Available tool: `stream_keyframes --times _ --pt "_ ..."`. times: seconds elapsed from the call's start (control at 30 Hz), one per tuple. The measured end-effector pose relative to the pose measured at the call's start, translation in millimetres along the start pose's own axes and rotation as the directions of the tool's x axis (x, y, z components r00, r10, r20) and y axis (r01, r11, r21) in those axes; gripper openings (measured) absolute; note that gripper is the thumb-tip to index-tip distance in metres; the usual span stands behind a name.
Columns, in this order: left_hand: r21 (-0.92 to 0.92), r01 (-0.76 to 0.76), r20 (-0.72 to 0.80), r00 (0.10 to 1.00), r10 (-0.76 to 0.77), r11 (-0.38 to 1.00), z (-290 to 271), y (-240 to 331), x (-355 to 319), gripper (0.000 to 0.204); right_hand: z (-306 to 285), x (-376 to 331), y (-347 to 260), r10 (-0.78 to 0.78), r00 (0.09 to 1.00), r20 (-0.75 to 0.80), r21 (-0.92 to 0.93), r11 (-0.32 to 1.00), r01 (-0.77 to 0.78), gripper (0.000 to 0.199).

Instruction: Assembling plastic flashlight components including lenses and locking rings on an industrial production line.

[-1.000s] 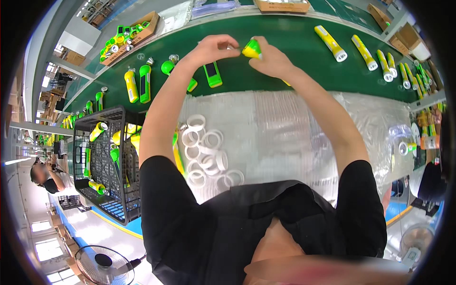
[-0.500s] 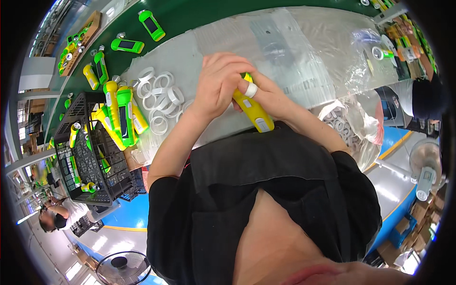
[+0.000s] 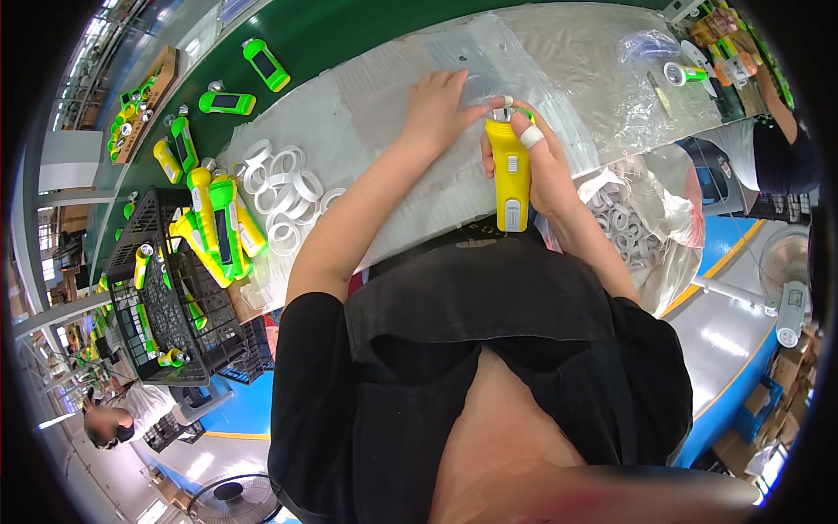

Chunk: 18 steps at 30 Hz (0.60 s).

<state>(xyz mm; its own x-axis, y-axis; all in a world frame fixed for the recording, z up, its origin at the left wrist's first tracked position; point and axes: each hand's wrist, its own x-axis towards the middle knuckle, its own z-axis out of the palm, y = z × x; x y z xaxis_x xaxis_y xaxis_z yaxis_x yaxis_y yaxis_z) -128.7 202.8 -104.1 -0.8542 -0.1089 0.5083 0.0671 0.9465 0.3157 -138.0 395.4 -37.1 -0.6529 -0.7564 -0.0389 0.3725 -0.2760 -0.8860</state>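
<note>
My right hand [image 3: 546, 162] is wrapped round a yellow flashlight [image 3: 512, 179], which stands nearly upright with its silvery lamp end away from me. White tape or bands circle the thumb and a finger of that hand. To the left of the lamp end, my left hand [image 3: 439, 112] lies over the plastic-covered bench with its fingers stretched out; its thumb points at the lamp end, and I cannot tell if it touches. Left of my left forearm is a loose pile of white rings [image 3: 284, 196].
A black plastic crate [image 3: 161, 306] with green and yellow flashlights stands at the left; more flashlights [image 3: 223, 231] are heaped beside it. Green flashlights [image 3: 265, 65] lie on the green surface [image 3: 332, 39]. At right hangs a plastic bag [image 3: 672, 201] of grey-white rings. Other people work at both sides.
My left hand has come off the flashlight, opening and moving up to the left. My right hand has turned the flashlight more upright and shifted it right, baring its lamp end.
</note>
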Motion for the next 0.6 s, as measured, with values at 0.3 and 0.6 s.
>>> stream_keyframes --times 0.3,0.6 --pt "-0.455 -0.115 -0.027 0.993 0.116 0.883 -100 42 -14 0.037 14 -2 -5 -0.012 0.993 0.116 -0.084 0.996 0.021 0.047" --pt "-0.515 -0.132 -0.128 0.989 0.076 0.847 -119 49 -67 0.038 44 3 8 0.171 0.921 0.350 -0.164 0.979 -0.119 0.039"
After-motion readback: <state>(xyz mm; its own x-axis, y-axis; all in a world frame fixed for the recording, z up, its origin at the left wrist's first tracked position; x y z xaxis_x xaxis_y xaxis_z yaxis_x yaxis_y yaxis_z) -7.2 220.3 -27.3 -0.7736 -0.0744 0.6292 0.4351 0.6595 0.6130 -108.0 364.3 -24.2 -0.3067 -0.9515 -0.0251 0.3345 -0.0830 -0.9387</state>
